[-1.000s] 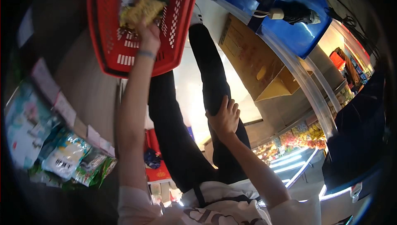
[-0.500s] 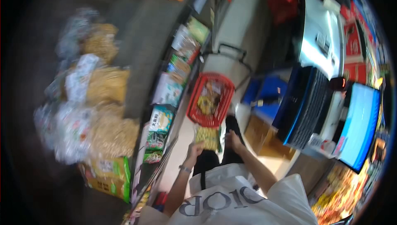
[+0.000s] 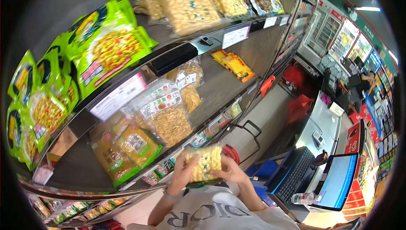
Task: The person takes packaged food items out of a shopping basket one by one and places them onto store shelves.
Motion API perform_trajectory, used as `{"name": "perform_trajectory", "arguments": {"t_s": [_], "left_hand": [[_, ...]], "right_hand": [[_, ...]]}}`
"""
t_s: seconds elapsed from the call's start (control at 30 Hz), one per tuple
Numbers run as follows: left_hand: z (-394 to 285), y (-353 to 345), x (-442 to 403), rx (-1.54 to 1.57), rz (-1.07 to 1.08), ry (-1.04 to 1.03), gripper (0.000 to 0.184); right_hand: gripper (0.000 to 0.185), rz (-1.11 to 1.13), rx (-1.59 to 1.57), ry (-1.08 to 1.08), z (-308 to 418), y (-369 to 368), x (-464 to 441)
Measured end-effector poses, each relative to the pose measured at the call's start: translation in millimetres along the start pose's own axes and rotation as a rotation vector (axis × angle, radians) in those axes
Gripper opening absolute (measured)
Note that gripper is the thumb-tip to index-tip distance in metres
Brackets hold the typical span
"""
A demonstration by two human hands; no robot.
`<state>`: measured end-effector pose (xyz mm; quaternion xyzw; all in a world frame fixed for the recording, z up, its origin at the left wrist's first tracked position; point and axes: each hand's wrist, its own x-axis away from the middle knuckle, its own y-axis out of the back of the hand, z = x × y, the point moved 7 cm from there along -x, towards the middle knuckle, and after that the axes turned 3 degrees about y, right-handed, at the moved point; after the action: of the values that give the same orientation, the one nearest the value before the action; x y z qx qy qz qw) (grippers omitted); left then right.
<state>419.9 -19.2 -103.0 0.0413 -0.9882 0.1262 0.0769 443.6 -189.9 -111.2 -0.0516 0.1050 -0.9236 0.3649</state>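
My left hand, with a band at its wrist, grips the left side of a clear plastic bag of pale yellow kernels. On the opposite side, my right hand has its fingers and thumb closed on the same bag. The bag is plump, with green print on its front, and is held before my chest. Part of a red shopping basket shows behind it, lower down. Similar bags of pale kernels stand on the upper shelf.
Left of me, shelves hold green snack bags, bags of dried brown strips and yellow packets. To the right is a counter with a keyboard and a monitor. A person is farther back.
Both hands have raised the bag from low beside the basket to chest height. My view has tilted up toward the shelves, and the bag now hides most of the basket.
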Motion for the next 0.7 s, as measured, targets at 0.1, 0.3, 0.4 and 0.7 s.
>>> {"name": "perform_trajectory", "arguments": {"t_s": [0.1, 0.3, 0.4, 0.7], "left_hand": [[-108, -19, 25, -0.259, 0.166, -0.31, 0.033], [-158, -12, 57, 0.168, 0.164, -0.202, 0.042], [-166, -8, 60, 0.203, 0.185, -0.242, 0.045], [-170, 3, 49, 0.008, 0.259, -0.372, 0.048]], "right_hand": [[0.049, -0.061, 0.064, 0.325, 80, -31, -12], [0.051, -0.152, -0.178, 0.422, 150, -84, -18], [0.053, -0.183, -0.158, 0.419, 147, -89, -14], [0.055, -0.307, -0.098, 0.438, 144, -106, 0]]}}
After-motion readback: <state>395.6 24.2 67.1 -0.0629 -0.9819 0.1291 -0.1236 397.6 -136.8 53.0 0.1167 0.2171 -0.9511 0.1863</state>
